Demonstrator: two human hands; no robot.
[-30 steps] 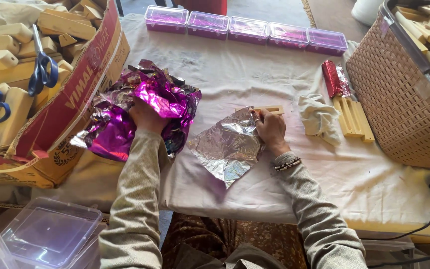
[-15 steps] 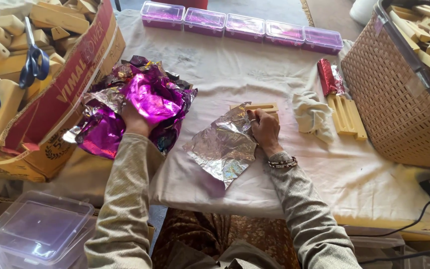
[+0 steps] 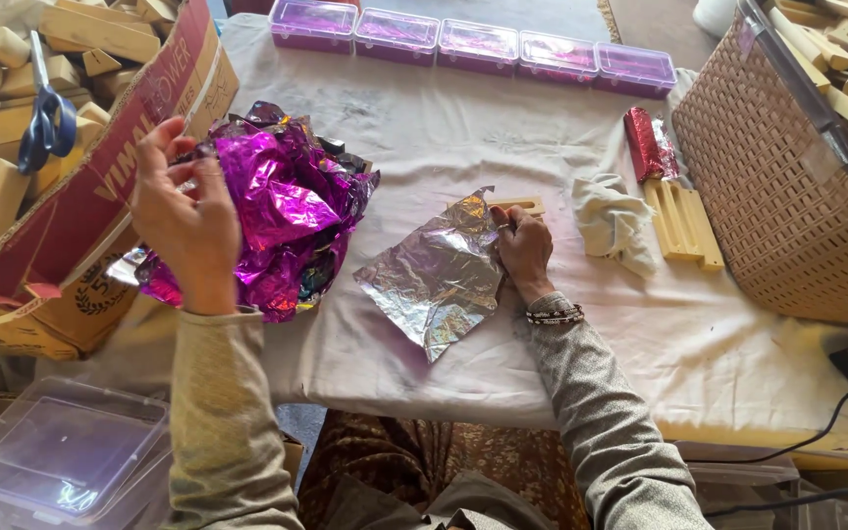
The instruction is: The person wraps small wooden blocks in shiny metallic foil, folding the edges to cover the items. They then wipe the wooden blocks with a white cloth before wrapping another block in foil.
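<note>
crumpled silver foil sheet [image 3: 436, 277] lay flat mid-table beside a pale wooden block [image 3: 517, 205] | right hand [image 3: 522, 247] pressed closed on its edge | left hand [image 3: 181, 211] pinched the purple foil heap [image 3: 282, 221] | white-clothed table [image 3: 463, 128] | cardboard box [image 3: 100, 196] left

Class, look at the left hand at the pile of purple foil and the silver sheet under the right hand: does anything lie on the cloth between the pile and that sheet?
Nothing visible does. The left hand is at the purple foil pile; the silver sheet lies beside it under the right hand, with only bare cloth between.
</note>
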